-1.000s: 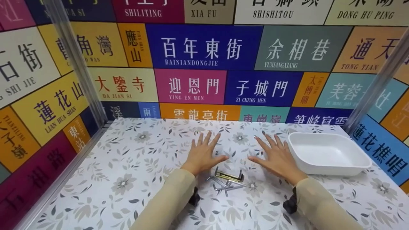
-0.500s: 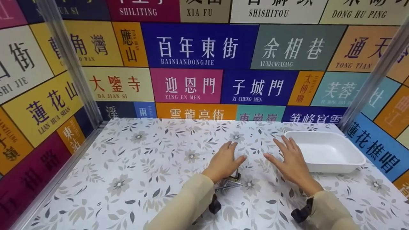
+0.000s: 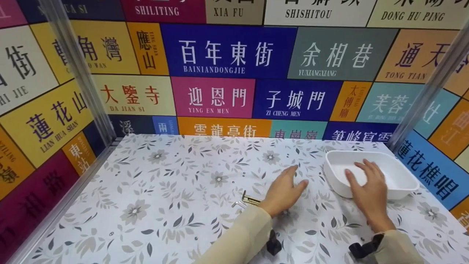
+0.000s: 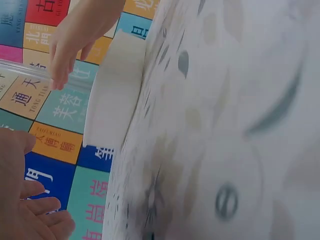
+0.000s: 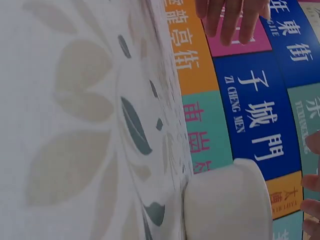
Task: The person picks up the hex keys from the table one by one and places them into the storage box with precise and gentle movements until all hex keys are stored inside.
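My left hand (image 3: pixel 284 192) hovers over the middle of the table, fingers extended and thumb apart, holding nothing. Just left of its wrist lie several L-shaped metal hex keys (image 3: pixel 251 199), brass-toned and silver; the hand and sleeve hide part of the pile. A white rectangular plastic tray (image 3: pixel 335 185) stands at the right. In the head view my right hand (image 3: pixel 370 190) overlaps its near side, with fingers loosely bent over the inside. The left wrist view shows that right hand (image 4: pixel 80 37) above the tray, apart from it, with nothing in the fingers.
A white cloth with a grey leaf and flower print (image 3: pixel 176 220) covers the table. Panels with colourful street-name signs (image 3: pixel 227 51) rise behind and at the sides. Clear upright posts (image 3: pixel 86 80) stand at the back corners.
Both hands have moved to the right. My left hand has passed across the hex keys, baring their left ends again. My right hand has come over the tray. The hex keys look unmoved.
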Demonstrator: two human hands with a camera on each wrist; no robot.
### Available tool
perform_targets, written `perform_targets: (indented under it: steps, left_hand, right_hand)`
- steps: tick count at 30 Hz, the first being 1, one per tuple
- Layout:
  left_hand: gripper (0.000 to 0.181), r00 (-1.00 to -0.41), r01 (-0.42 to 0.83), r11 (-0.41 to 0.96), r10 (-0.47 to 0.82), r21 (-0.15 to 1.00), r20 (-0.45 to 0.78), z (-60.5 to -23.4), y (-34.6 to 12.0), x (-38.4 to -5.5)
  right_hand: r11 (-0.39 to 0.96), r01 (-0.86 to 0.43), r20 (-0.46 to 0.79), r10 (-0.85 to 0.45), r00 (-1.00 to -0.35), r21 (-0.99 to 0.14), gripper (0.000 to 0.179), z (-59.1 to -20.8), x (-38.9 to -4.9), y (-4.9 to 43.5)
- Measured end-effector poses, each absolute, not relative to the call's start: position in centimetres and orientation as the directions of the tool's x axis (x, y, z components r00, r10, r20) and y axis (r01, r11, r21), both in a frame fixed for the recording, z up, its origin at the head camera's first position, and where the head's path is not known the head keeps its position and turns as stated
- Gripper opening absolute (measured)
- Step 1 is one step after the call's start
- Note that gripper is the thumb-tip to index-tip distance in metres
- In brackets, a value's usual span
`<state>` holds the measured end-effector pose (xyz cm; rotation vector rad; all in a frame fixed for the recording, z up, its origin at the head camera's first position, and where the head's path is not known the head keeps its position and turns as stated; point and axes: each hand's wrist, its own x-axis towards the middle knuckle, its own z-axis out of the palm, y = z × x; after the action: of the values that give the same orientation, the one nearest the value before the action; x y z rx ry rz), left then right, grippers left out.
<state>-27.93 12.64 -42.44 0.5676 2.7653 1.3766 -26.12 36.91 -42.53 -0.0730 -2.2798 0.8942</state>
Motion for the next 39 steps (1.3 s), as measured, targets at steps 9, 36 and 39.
perform_targets:
  steps: [9,36,39]
  left_hand:
    - [0.062,-0.941,0.277,0.427,0.302,0.861,0.153,-43.4,16.2,-27.1]
    - [0.062,-0.964,0.15,0.118,0.238,0.982,0.118,-47.1,22.0,-26.9]
    - [0.061,-0.963,0.152,0.117,0.243,0.981,0.121,-47.1,22.3,-27.0]
  right_hand:
    - [0.705,-0.03,0.507,0.478,-0.718,-0.708,0.06,-43.1,-25.9,40.4]
    - [0.395,0.26,0.138,0.741,-0.657,-0.881,0.07,-46.6,-25.4,47.7]
    - [0.339,0.282,0.079,0.752,-0.655,-0.897,0.07,-46.7,-25.5,48.1]
